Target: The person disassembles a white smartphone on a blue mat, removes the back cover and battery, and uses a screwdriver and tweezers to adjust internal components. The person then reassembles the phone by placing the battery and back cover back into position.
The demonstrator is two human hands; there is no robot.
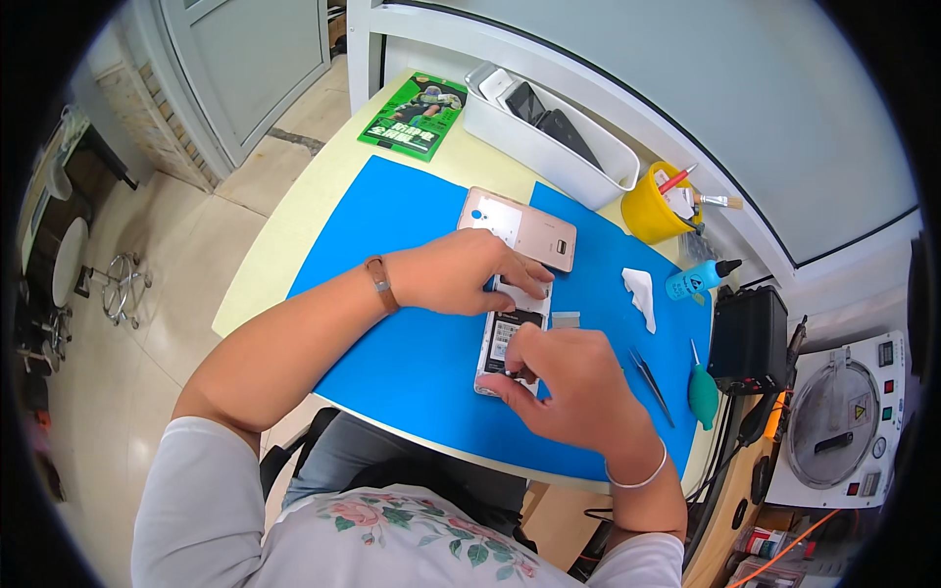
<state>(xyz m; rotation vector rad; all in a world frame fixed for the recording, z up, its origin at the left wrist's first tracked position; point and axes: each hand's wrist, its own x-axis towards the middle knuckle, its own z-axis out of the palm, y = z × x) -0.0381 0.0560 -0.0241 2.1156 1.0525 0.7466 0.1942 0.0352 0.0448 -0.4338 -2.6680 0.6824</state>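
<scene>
An opened phone [502, 341], its dark battery and white frame showing, lies lengthwise on the blue mat [363, 363]. My left hand [470, 269] grips its upper end with curled fingers. My right hand [569, 382] is closed round the lower part, thumb along the bottom edge; some fingertips are hidden. Above them lies a pinkish-gold back cover [534, 235]. A small grey strip [566, 320] is beside the phone. Farther right are a crumpled white tissue [639, 294], dark tweezers [652, 387] and a green air blower [702, 397].
A green packet [412, 116], white bin of phones [608, 162], yellow pen cup [647, 211] and blue bottle [691, 281] stand along the back and right of the pale table [260, 274]. Rightward are a black box [745, 338] with cables and a white machine [833, 412].
</scene>
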